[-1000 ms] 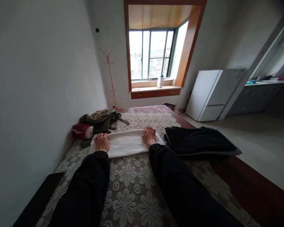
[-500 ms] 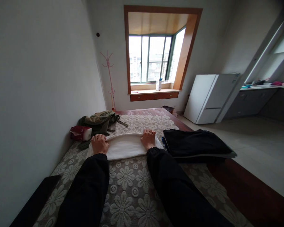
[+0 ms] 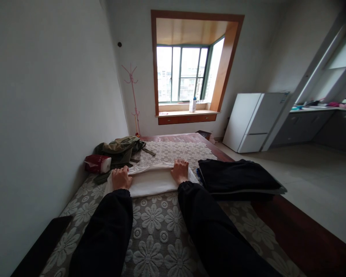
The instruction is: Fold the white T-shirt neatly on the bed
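Observation:
A white cloth (image 3: 151, 181) lies folded across the flower-patterned bed cover (image 3: 158, 231) in front of me. My left hand (image 3: 121, 177) grips its left end and my right hand (image 3: 180, 170) grips its right end. Between the hands the far edge of the cloth is lifted and curled toward me. Both arms are in black sleeves.
A stack of folded dark clothes (image 3: 238, 177) lies just right of the cloth. An olive bag (image 3: 119, 148) and a red-and-white pack (image 3: 98, 163) sit at the left by the wall. A dark object (image 3: 43, 246) lies at the near left. Beyond are a window, pink coat stand (image 3: 132, 96) and white fridge (image 3: 255, 121).
Both hands have raised the far edge of the white cloth and drawn it toward me, so the cloth looks narrower. The view has tilted slightly.

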Tool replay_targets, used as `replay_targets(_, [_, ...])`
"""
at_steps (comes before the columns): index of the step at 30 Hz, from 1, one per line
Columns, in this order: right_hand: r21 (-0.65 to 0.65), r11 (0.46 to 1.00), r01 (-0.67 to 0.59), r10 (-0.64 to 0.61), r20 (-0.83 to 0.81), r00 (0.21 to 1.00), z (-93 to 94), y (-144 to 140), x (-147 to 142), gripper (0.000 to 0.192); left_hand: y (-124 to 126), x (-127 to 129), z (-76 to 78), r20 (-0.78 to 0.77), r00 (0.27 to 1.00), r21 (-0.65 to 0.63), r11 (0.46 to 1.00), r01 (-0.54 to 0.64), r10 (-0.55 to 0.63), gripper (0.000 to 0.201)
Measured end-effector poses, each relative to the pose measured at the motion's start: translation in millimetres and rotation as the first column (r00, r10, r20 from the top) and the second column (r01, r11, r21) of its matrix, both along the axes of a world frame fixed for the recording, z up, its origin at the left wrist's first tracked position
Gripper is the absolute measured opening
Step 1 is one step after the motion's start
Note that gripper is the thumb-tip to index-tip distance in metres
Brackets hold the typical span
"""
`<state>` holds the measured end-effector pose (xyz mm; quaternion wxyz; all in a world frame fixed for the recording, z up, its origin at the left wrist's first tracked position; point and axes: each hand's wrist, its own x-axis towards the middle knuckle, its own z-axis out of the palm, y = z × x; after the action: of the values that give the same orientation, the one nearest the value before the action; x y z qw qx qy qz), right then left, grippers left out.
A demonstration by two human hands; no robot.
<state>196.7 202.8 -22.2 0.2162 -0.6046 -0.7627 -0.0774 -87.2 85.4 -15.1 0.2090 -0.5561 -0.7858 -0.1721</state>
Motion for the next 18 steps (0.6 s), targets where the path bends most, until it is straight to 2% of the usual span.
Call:
replay_targets(11, [-0.043, 0.996, 0.084, -0.085, -0.038, 0.996, -2.7, 2.0, 0.2, 0.026, -1.4, 0.1, -4.0, 0.012, 0.991, 0.043, 0.990, -0.131, 0.131, 0.022])
replay_targets(18, [-0.040, 0.995, 0.087, -0.089, -0.044, 0.995, 0.4, 1.9, 5.1, 0.021, 0.1, -0.5, -5.5, 0.035, 0.990, 0.092, 0.986, -0.142, 0.139, 0.018])
